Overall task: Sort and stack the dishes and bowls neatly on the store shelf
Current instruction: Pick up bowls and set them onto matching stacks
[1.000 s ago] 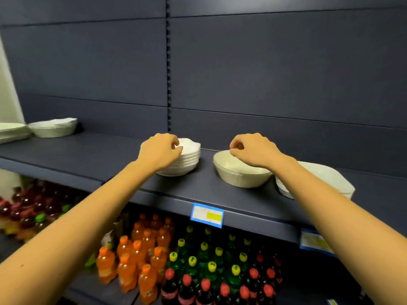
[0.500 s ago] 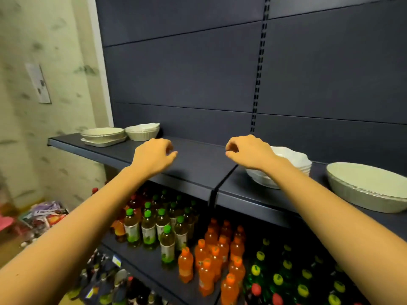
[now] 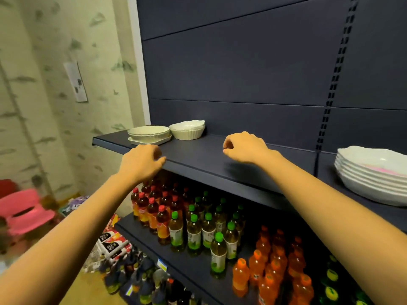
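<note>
On the dark shelf, at its far left end, a round cream dish rests on a flat square plate, and a ribbed cream bowl stack stands right beside it. A stack of several white wavy-rimmed bowls sits at the right edge of view. My left hand hovers at the shelf's front edge, fingers loosely curled, holding nothing. My right hand hangs over the bare middle of the shelf, fingers curled in, with nothing in it.
Below the dish shelf, a lower shelf carries rows of red-, green- and orange-capped drink bottles. A pink plastic stool and packaged goods lie on the floor at the left, by a patterned wall.
The view has swung left along the shelf. Both hands left the white bowl stack and the cream bowl and now hover empty over the shelf's left section.
</note>
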`<state>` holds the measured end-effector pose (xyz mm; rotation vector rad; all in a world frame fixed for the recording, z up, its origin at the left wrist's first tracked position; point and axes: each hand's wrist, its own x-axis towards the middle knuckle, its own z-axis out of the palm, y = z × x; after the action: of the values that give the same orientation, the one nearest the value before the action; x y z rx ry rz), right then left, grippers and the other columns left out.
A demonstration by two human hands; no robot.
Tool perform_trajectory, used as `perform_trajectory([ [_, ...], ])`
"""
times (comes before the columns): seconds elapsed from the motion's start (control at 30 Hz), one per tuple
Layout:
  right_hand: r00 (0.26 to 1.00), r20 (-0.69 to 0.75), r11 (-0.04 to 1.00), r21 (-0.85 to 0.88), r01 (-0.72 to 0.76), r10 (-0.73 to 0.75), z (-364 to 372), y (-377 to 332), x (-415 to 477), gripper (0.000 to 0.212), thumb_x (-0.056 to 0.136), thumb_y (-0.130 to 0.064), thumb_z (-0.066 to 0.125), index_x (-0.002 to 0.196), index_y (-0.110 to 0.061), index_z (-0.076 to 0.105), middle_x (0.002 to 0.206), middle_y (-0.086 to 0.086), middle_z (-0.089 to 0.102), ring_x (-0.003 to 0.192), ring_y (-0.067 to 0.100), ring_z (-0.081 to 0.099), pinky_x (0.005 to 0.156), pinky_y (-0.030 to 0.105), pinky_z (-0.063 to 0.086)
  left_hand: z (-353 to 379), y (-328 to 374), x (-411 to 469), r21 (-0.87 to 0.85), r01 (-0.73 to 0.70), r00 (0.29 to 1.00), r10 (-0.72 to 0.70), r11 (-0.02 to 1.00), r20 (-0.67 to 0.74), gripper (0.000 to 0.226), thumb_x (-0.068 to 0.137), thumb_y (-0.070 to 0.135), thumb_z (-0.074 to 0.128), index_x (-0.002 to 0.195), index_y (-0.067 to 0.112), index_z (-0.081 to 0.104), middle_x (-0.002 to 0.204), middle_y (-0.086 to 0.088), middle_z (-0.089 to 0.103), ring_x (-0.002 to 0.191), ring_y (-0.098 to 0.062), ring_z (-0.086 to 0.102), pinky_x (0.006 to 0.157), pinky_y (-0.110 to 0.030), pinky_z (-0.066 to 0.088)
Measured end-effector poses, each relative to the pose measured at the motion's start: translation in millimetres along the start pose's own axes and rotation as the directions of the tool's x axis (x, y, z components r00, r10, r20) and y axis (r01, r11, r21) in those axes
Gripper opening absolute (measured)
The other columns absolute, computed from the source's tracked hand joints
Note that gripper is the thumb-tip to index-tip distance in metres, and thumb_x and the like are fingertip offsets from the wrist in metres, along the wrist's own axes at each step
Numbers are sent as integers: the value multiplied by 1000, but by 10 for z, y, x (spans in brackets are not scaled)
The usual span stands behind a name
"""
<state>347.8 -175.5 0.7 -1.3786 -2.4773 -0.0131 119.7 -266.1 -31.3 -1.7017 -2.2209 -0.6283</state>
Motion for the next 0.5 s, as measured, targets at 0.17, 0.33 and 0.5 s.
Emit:
perform_trajectory([
  [0.17, 1000, 11, 1000, -17, 18, -18, 188, -270, 551, 28, 93, -28, 48, 117, -21, 61, 125, 4, 60, 110, 27, 58, 81, 35, 44, 134, -477, 312, -15, 45, 999, -45, 999, 3, 34, 91, 38, 51, 106, 12, 67, 110, -10, 70, 98, -30, 64, 79, -38, 52],
  [0.33, 1000, -13, 999, -37, 24, -25, 431, -448, 1184, 30, 92, -29, 48, 115, -17, 63, 121, 8, 61, 106, 28, 59, 80, 36, 46, 305, -915, 788, -6, 66, 997, -66, 998, -30, 36, 91, 39, 49, 106, 13, 68, 109, -11, 70, 97, -31, 65, 82, -42, 54],
  [0.5, 999, -33, 999, -33, 24, -25, 552, -616, 1780, 28, 91, -24, 49, 113, -19, 64, 119, 7, 63, 104, 29, 60, 74, 31, 41, 439, -1310, 1311, 28, 110, 991, -108, 993, -76, 38, 93, 39, 44, 103, 12, 70, 100, -11, 72, 88, -31, 66, 76, -39, 56],
])
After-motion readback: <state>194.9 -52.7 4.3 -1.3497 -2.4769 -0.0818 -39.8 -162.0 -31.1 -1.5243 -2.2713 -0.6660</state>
